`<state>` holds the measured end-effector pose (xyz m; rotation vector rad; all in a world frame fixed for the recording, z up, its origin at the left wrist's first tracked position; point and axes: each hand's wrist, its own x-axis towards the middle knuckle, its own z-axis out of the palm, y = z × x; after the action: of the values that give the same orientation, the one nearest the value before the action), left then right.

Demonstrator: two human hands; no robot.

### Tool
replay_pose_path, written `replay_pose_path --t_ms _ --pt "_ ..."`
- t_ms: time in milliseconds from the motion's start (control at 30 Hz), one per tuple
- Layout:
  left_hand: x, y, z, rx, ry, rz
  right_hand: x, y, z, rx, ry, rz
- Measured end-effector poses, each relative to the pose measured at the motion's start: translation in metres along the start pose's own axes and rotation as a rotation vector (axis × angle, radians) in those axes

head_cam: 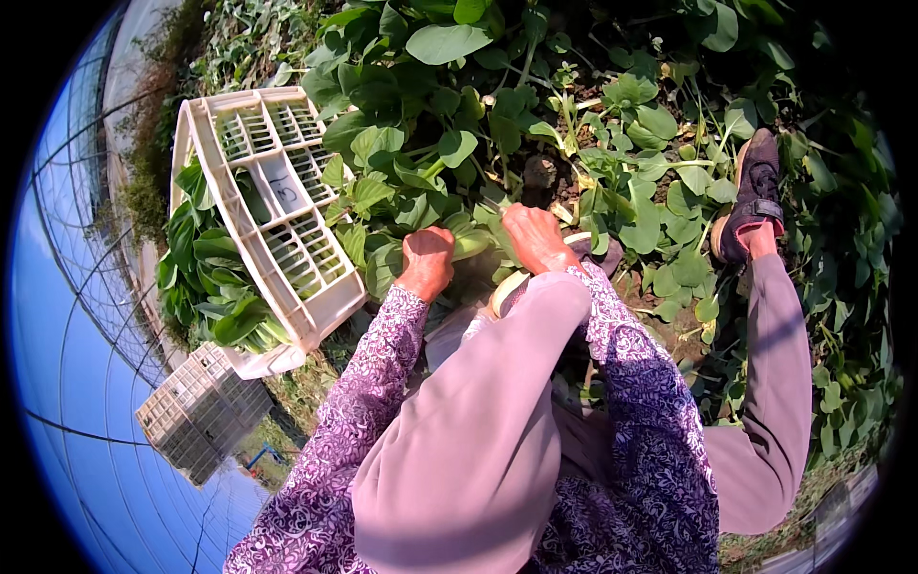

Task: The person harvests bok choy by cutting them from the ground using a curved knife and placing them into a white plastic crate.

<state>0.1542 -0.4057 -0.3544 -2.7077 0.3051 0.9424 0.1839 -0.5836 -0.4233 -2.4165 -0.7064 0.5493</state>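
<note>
My left hand [428,262] is closed around a leafy green plant, which looks like bok choy [470,242]; its pale green stalk base points towards my right hand. My right hand [534,233] is a fist just to the right of that base. From its fingers a thin greyish piece sticks out, which looks like the blade of a small knife [492,205]; the handle is hidden in my grip. Broad leaves [384,269] spread beside and beyond my left hand. Growing plants [638,208] stand in brown soil [541,172] past my right hand.
At the left a white plastic crate [276,190], tilted in view, holds many leafy greens [215,262]. Farther back are stacked crates [204,412]. My bent knee [488,402] rises between my arms, and my shoe [753,194] rests among plants at the right.
</note>
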Motion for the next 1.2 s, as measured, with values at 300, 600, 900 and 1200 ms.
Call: replay_pose_path --t_ms 300,600,900,1200 --pt "0.001 0.0 -0.032 -0.023 0.071 0.151 0.042 -0.009 -0.039 -0.045 0.265 -0.004" --pt "0.017 -0.016 -0.034 -0.07 0.277 0.072 0.064 0.029 -0.016 -0.136 0.421 -0.181" --pt "0.024 -0.019 -0.036 -0.165 0.177 -0.099 0.057 0.028 -0.013 -0.215 0.315 -0.177" --pt "0.026 -0.022 -0.016 -0.015 0.242 0.042 0.062 0.009 0.006 -0.114 0.143 -0.018"
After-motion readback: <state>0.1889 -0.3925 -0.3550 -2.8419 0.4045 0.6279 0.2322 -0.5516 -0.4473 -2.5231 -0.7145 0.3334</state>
